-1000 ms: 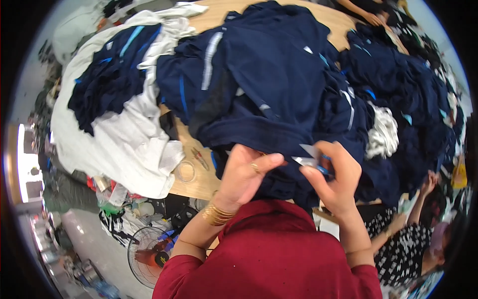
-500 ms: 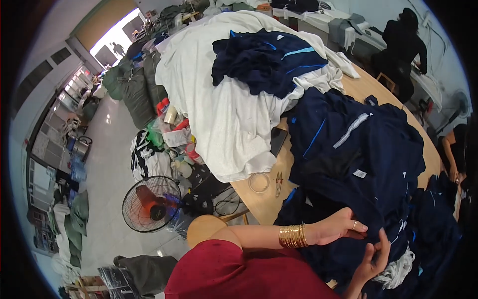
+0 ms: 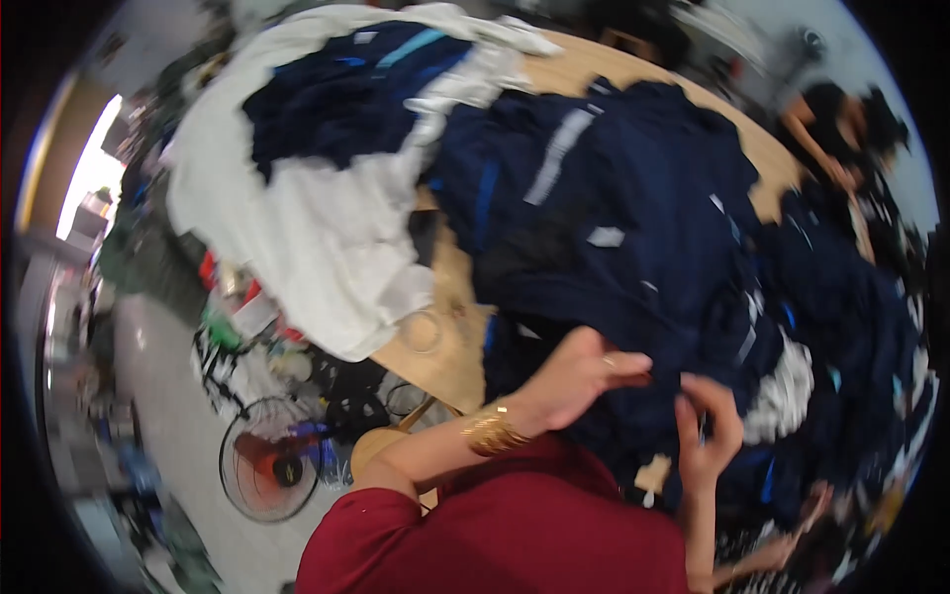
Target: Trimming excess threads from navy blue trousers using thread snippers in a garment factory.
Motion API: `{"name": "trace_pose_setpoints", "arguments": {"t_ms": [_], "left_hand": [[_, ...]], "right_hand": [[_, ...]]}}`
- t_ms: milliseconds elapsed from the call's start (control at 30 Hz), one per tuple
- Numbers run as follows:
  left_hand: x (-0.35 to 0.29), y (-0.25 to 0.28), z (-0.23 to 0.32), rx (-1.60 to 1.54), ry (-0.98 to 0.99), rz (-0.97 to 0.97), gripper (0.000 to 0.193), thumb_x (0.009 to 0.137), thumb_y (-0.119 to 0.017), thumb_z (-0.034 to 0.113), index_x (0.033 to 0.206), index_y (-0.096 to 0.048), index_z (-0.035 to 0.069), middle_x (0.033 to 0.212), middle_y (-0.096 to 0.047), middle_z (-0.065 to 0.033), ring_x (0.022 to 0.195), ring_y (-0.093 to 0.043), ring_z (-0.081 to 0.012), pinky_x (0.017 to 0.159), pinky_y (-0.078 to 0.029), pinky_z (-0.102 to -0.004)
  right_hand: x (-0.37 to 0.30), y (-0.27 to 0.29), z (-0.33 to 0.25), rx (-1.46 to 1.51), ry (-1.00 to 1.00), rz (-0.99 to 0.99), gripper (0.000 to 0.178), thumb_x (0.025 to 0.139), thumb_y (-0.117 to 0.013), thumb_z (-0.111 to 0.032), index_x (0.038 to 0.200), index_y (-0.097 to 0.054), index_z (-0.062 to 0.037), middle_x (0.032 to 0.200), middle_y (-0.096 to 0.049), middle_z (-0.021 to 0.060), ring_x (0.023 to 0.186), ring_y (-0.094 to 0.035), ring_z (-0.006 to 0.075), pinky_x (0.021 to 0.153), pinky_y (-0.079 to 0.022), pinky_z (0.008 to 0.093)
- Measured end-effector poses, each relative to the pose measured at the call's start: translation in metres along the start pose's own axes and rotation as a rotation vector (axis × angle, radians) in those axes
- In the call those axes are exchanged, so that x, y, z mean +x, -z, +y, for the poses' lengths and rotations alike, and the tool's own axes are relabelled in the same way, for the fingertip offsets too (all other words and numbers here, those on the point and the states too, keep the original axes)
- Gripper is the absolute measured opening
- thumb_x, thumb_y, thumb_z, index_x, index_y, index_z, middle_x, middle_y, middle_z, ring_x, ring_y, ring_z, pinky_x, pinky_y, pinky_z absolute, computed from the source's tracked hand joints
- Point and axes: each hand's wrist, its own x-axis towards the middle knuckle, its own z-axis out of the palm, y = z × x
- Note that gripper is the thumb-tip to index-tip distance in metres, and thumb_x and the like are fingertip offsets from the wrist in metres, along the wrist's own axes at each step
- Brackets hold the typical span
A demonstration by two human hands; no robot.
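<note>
i seemed to be handling the navy garment (image 3: 663, 218) on the table (image 3: 450, 361), left hand (image 3: 574, 381) nearly closed at its edge, right hand (image 3: 711, 450) half-curled, holds too blurred to tell; next likely called for steadying that edge.

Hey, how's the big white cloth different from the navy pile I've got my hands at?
The white cloth looks plain, while the navy pile carries a pale stripe.
The white cloth lies off to your left, with a smaller navy heap on it; the navy pile is in front of you, with your left hand and right hand at its near side.
Both are rumpled fabric on the wooden table.
</note>
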Motion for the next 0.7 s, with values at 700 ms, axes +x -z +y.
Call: {"name": "trace_pose_setpoints", "arguments": {"t_ms": [700], "left_hand": [[0.001,0.003,0.005,-0.136,0.007,-0.112,0.026,0.092,-0.048,0.009,0.109,-0.058,-0.009,0.104,-0.064,-0.0195,0.101,-0.062,-0.0276,0.09,-0.049,-0.0402]], "right_hand": [[0.002,0.01,0.012,0.252,0.236,-0.254,0.008,0.076,-0.067,-0.012,0.079,-0.069,-0.005,0.062,-0.059,0.0042,0.047,-0.052,0.0168,0.044,-0.038,0.0277]]}}
